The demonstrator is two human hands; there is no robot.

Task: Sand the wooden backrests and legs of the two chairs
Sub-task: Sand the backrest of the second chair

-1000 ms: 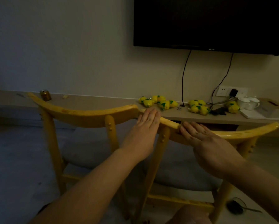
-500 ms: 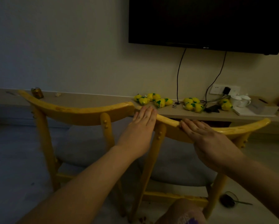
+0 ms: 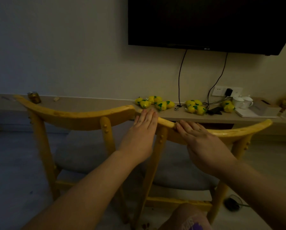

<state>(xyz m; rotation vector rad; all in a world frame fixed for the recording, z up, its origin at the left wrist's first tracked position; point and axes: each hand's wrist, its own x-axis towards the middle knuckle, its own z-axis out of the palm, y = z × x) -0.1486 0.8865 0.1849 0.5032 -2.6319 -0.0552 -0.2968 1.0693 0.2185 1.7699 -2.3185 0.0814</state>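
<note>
Two yellow wooden chairs with grey seat cushions stand side by side, backs toward me. The left chair's curved backrest (image 3: 75,117) is untouched. My left hand (image 3: 142,131) lies flat, fingers together, on the left end of the right chair's backrest (image 3: 238,131), above its rear leg (image 3: 153,163). My right hand (image 3: 203,143) rests palm down on the same rail just to the right, fingers draped over the top edge. No sandpaper shows under either hand.
Behind the chairs, a low shelf (image 3: 105,107) along the wall holds yellow packets (image 3: 155,102), white cups (image 3: 242,102) and a can (image 3: 34,97). Cables hang from the wall TV (image 3: 205,22) to a socket (image 3: 226,92). A dark object (image 3: 231,204) lies on the floor; my knee (image 3: 188,218) is below.
Both hands stay on the right chair's backrest in nearly the same places. The view has drifted slightly, so the chairs sit a little further left in the picture.
</note>
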